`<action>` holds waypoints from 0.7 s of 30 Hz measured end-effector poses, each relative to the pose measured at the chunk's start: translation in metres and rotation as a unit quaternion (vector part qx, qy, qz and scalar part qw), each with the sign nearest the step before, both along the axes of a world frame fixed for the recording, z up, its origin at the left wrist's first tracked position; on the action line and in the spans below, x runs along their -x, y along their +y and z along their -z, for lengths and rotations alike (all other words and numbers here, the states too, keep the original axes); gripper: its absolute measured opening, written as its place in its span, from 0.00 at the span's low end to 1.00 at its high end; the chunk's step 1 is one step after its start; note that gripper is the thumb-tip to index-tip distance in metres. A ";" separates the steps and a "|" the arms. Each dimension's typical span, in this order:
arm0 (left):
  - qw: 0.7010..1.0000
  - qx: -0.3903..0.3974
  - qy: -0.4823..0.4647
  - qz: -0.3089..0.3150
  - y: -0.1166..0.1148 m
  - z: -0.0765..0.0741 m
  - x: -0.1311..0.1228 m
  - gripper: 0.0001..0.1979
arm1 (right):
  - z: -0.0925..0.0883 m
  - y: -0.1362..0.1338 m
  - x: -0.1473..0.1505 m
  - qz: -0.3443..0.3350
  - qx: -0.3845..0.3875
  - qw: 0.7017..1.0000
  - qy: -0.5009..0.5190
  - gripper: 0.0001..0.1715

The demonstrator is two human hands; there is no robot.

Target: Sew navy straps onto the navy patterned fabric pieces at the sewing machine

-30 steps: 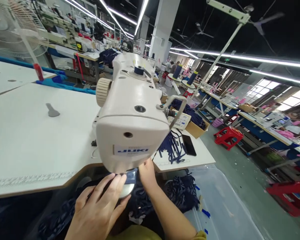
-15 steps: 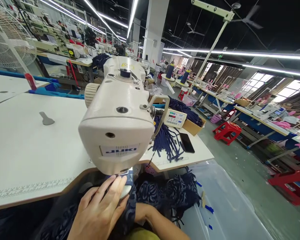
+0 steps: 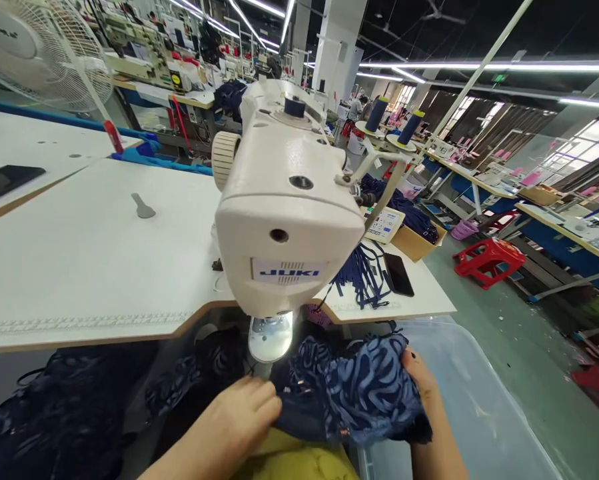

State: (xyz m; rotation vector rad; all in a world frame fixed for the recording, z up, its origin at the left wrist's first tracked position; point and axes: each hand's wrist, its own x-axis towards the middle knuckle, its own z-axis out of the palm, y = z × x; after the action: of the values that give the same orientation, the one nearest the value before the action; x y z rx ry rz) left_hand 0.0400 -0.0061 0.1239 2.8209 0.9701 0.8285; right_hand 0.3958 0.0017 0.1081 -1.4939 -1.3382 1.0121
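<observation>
A navy lace bra [image 3: 372, 387] with a wavy leaf pattern is held below the sewing machine's head. My right hand [image 3: 422, 377] grips its right-hand end, partly hidden behind the cloth. My left hand [image 3: 246, 413] is closed at the dark band on the other side, its fingertips mostly hidden. Just beyond the left hand is the lit metal sewing bed [image 3: 270, 339] of the white sewing machine [image 3: 289, 220], and no cloth lies on top of it. More dark lace cloth [image 3: 194, 377] hangs to the left of the bed.
A white table [image 3: 104, 267] with a small grey metal plate [image 3: 142, 207] extends left. Navy straps [image 3: 364, 273], a phone [image 3: 398, 275] and a cardboard box [image 3: 416, 240] sit right. A clear plastic bin [image 3: 472, 393] stands below. A dark pile of garments [image 3: 74, 407] is lower left.
My left hand has come off the sewing bed and moved down. The cloth has left the bed, and my right hand has risen into view with the bra. The view has shifted left.
</observation>
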 end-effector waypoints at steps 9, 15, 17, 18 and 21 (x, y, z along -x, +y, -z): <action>0.996 0.081 0.005 -0.041 0.008 0.006 -0.007 0.14 | -0.010 0.020 0.145 -0.139 0.101 0.983 0.069 0.32; 0.993 0.060 0.040 -0.096 0.008 0.017 -0.007 0.13 | 0.001 0.023 0.169 -0.211 -0.001 0.958 -0.194 0.26; 0.991 0.074 0.053 -0.099 0.007 0.019 -0.009 0.11 | 0.002 0.028 0.166 -0.207 -0.008 0.932 -0.298 0.18; 0.990 0.083 0.058 -0.101 0.007 0.019 -0.011 0.11 | 0.001 0.031 0.166 -0.190 -0.010 0.922 -0.336 0.14; 0.985 0.114 0.065 -0.111 0.007 0.017 -0.018 0.09 | -0.002 0.037 0.165 -0.147 -0.019 0.943 -0.299 0.13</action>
State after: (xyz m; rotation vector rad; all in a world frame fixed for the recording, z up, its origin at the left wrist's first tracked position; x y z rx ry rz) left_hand 0.0579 0.0008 0.1066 2.6299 1.3245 0.5133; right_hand 0.2312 0.0385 0.1100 -1.6776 -2.0461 0.7191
